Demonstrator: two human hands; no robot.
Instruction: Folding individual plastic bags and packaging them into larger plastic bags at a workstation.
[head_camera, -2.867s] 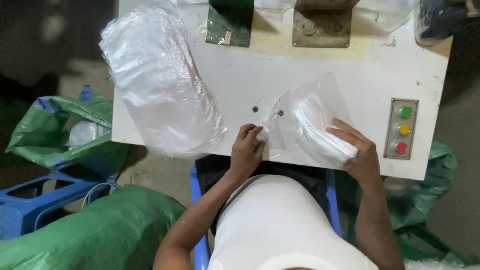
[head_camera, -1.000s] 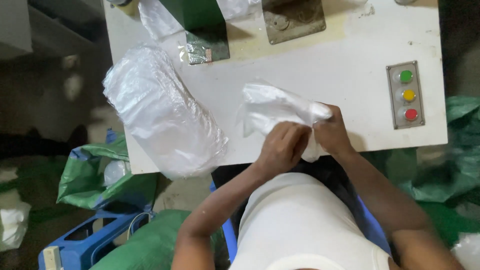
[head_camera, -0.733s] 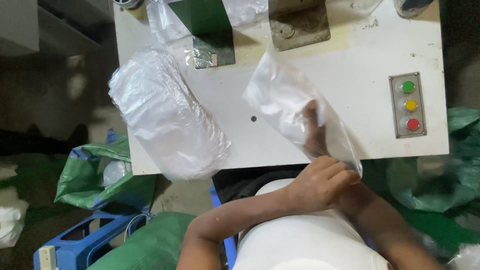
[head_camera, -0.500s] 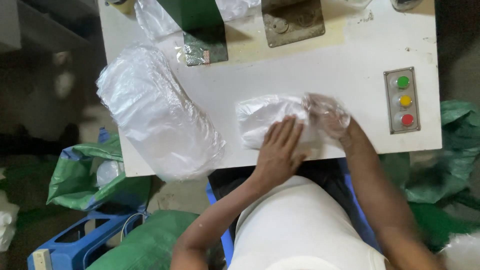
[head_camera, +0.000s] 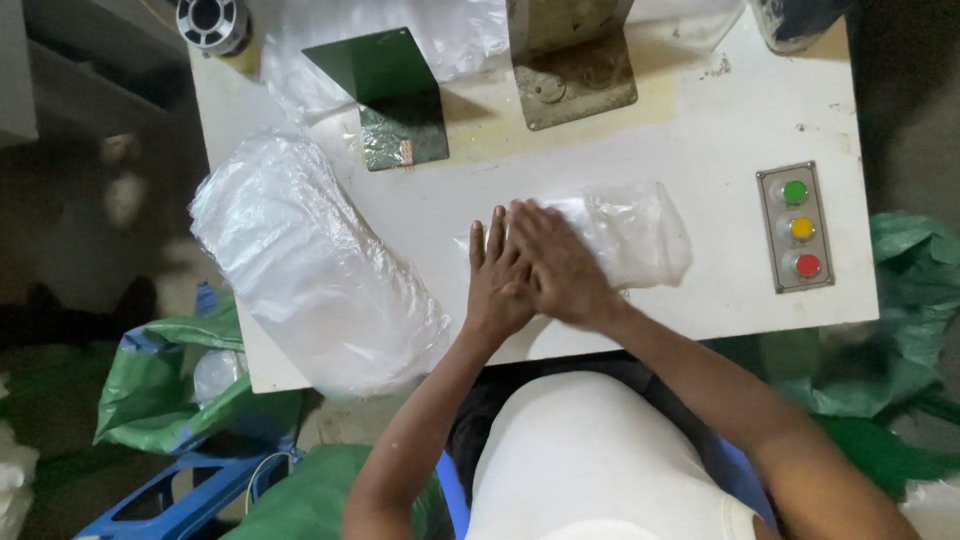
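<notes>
I observe a white worktable (head_camera: 700, 110) with a worn, yellow-stained strip along its far side. Both hands lie flat at the near middle of it. My left hand (head_camera: 497, 275) is palm down with the fingers straight and released, grasping nothing. My right hand (head_camera: 560, 262) lies just beside it, partly overlapping its edge, fingers also extended and unclenched, pressing on the near-left end of a clear plastic bag (head_camera: 630, 235). That bag lies flat on the table, running from under the hands toward the right, and stops short of the button panel (head_camera: 797, 228).

The panel is a grey box set into the right part of the surface, carrying three round buttons in a column: green, yellow, red. At the left, a bulky stack of clear plastic bags (head_camera: 310, 270) lies diagonally and hangs over the left and near edges of the table. On the far side stand a green metal bracket (head_camera: 385, 95) and, to its right, a grey metal base plate (head_camera: 575, 80) with a post rising from it. More loose clear film lies behind the bracket. A round spool (head_camera: 212, 20) sits at the far-left corner.

Around the table the floor is dim. A green woven sack (head_camera: 165, 375) stands open at the lower left beside a blue plastic crate (head_camera: 190, 490). More green sacking (head_camera: 900, 310) lies at the right.
</notes>
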